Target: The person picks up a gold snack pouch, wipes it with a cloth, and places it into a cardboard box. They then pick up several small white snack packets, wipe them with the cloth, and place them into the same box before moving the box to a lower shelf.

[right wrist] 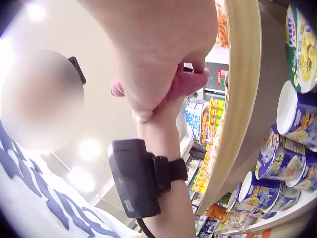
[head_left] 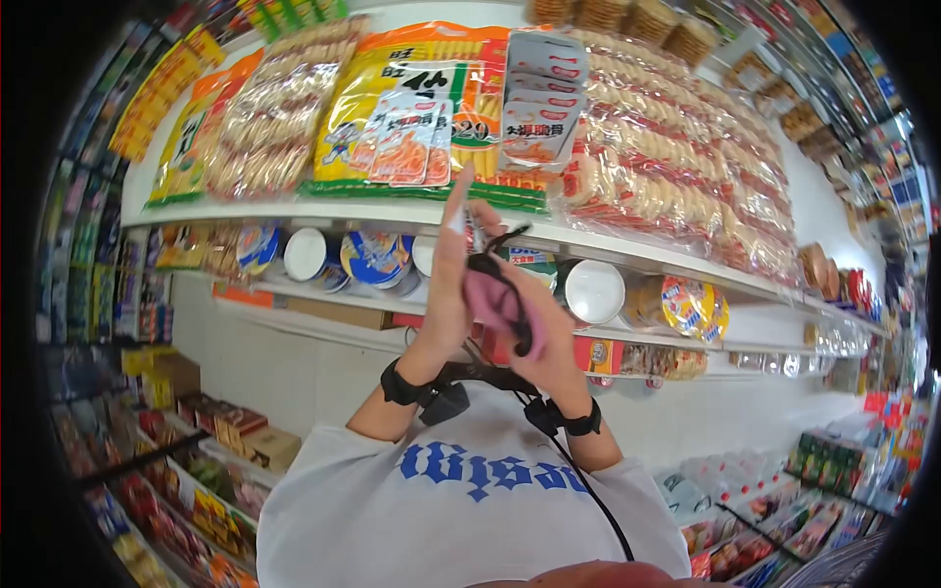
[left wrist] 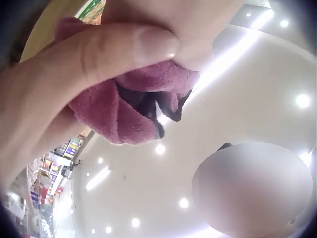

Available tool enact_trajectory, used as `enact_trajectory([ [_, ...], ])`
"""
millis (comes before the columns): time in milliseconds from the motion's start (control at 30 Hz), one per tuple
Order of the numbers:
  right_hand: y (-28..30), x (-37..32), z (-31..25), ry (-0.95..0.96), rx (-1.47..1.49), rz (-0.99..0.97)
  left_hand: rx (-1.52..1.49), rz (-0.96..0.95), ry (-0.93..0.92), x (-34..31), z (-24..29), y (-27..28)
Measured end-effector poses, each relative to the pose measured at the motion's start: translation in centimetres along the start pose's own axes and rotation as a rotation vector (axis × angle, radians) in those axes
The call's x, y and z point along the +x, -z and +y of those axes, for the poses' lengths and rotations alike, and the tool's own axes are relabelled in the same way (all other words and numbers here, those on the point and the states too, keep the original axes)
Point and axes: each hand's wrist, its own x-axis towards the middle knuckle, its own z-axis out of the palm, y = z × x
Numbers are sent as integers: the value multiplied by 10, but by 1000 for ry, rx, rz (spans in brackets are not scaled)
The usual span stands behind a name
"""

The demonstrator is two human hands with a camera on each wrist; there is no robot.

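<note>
In the middle of the head view, both hands are close together in front of the shelf. My left hand (head_left: 446, 299) has a finger pointing up, and its thumb presses on a pink plush cloth (left wrist: 106, 111) with dark edging. From the other side, my right hand (head_left: 551, 338) grips the same bunched cloth. Dark strips of its edging hang out of the folds. A sliver of a white packet (head_left: 470, 233) with red marks shows between the hands, mostly hidden by the fingers.
On the shelf above stand grey-and-white snack packets (head_left: 537, 137), a yellow bag (head_left: 343, 122) and clear bags of round crackers (head_left: 647, 167). The white shelf edge (head_left: 265, 213) runs just behind the hands. Cup tubs (head_left: 594, 292) line the shelf below.
</note>
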Motion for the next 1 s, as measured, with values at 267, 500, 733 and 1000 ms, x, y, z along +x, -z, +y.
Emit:
enact_trajectory([
  [267,54,-44,37,-350,493,132,395,28,-137,-4,-16,-57],
  [500,60,-43,57,-403,380,164,421,338,-197,5,-28,-87],
  [733,124,5,69,-320,362,622,1192,299,-548,56,-24,-72],
  [1000,167,10,91,-150,123,833,1523,188,-792,123,-34,-48],
])
